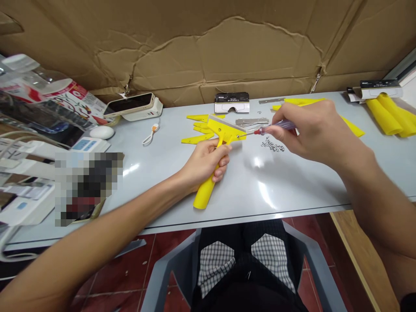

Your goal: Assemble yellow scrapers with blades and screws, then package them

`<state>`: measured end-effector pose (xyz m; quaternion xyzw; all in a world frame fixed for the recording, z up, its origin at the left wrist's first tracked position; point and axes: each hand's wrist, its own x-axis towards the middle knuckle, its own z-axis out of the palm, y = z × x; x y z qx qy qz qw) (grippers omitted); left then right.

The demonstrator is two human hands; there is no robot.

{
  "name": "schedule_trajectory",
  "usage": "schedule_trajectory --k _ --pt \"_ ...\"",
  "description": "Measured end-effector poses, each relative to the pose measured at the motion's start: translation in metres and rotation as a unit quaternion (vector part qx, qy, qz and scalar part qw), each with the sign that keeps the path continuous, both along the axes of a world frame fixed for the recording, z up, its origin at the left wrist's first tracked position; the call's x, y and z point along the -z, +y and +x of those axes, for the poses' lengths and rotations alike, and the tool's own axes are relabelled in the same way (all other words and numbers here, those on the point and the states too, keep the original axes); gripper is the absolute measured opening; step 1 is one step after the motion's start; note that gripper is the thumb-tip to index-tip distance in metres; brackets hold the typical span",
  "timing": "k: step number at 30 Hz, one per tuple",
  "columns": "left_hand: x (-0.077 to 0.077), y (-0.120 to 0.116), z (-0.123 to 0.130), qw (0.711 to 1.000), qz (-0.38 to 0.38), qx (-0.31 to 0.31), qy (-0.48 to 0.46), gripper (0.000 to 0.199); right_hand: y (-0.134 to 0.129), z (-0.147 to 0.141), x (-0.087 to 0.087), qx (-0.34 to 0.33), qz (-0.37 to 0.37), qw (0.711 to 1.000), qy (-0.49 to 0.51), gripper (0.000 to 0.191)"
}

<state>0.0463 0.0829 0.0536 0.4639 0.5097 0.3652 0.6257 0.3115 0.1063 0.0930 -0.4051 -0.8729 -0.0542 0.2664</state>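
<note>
My left hand (211, 160) is wrapped round the handle of a yellow scraper (205, 193), whose wide head with a metal blade edge points up and away from me. Pinched in my right hand (302, 125) is a screwdriver (282, 125) with a clear purplish handle and red collar. Its tip meets the screw at the right end of the scraper head. A small pile of screws (273, 145) lies under my right hand. Behind the scraper are flat yellow plastic pieces (195, 139) and a stack of metal blades (251, 121).
A small black-and-white box (232, 103) stands by the cardboard wall (240, 56). At right, yellow handles (386, 115) lie beside another box (380, 89). On the left are a phone (130, 105) on a white block, a short cable (150, 134), a white mouse (102, 132) and bottles (24, 69).
</note>
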Motion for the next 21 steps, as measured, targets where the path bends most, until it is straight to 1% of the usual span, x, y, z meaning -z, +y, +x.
schedule_trajectory --k 2,4,9,10,12,14,16,17,18,21 --pt "-0.0002 0.0001 0.0001 1.0 0.0 0.002 0.002 0.021 0.0008 0.0002 0.0001 0.008 0.006 1.0 -0.01 0.028" --pt "-0.0001 0.0003 -0.0001 1.0 0.0 0.002 0.002 0.021 -0.0003 0.0003 -0.0008 0.002 0.01 1.0 -0.011 0.026" --pt "0.0012 0.0007 -0.0013 1.0 0.003 0.002 -0.002 0.021 -0.0072 -0.0014 -0.0048 -0.036 -0.046 0.998 -0.011 0.026" --pt "0.0014 0.0007 -0.0012 1.0 0.003 0.001 -0.002 0.021 -0.0073 -0.0018 -0.0047 -0.045 -0.048 0.998 -0.008 0.025" --pt "0.0014 0.0008 -0.0009 1.0 0.001 -0.001 -0.001 0.021 -0.0057 -0.002 -0.0029 -0.052 -0.031 0.998 0.002 0.022" --pt "0.0011 0.0007 -0.0004 1.0 0.001 -0.002 0.002 0.021 -0.0028 -0.0016 -0.0005 -0.033 -0.002 0.999 0.002 0.02" --pt "0.0006 0.0004 -0.0001 1.0 0.0 -0.002 0.005 0.02 -0.0013 -0.001 0.0006 -0.013 0.025 1.0 -0.009 0.023" --pt "0.0003 0.0003 0.0 1.0 0.0 -0.002 0.006 0.02 -0.0015 -0.0007 0.0003 -0.01 0.026 1.0 -0.014 0.025" --pt "0.0001 0.0002 -0.0001 1.0 0.0 -0.002 0.007 0.02 -0.0024 -0.0005 -0.0005 -0.015 0.016 1.0 -0.015 0.024" --pt "0.0002 0.0002 -0.0006 1.0 0.0 -0.002 0.004 0.02 -0.0068 -0.0003 -0.0043 -0.04 -0.045 0.998 -0.004 0.024"
